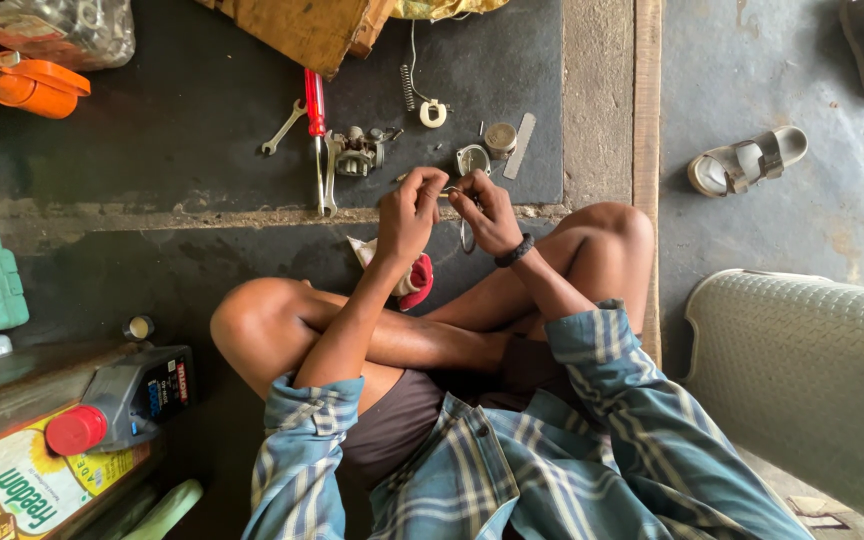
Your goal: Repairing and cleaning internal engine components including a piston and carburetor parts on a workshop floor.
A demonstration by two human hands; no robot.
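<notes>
Blue-and-white plaid shirt sleeves fill the bottom of the view, above the crossed bare legs of a person sitting on the dark floor mat. Both hands meet just above the knees: the left hand and the right hand, which wears a black wrist band, pinch a small thin metal part between their fingertips, each grip closed narrowly on it. That part is too small to make out well; its long axis seems to run roughly left to right between the two hands, and which end points where cannot be told. A white-and-red cloth lies on the mat just under the left forearm. Beyond the hands, on the mat, a grey metal carburettor body sits just beside a red-handled screwdriver that points toward the person, with a small silver spanner to its left. To the right lie a round metal cup, a small brass-topped cylinder and a flat grey file strip; what the cup holds cannot be seen. At lower left stands a grey oil bottle with a red cap, shut, next to a yellow oil can. A grey sandal rests on the concrete floor at right.
</notes>
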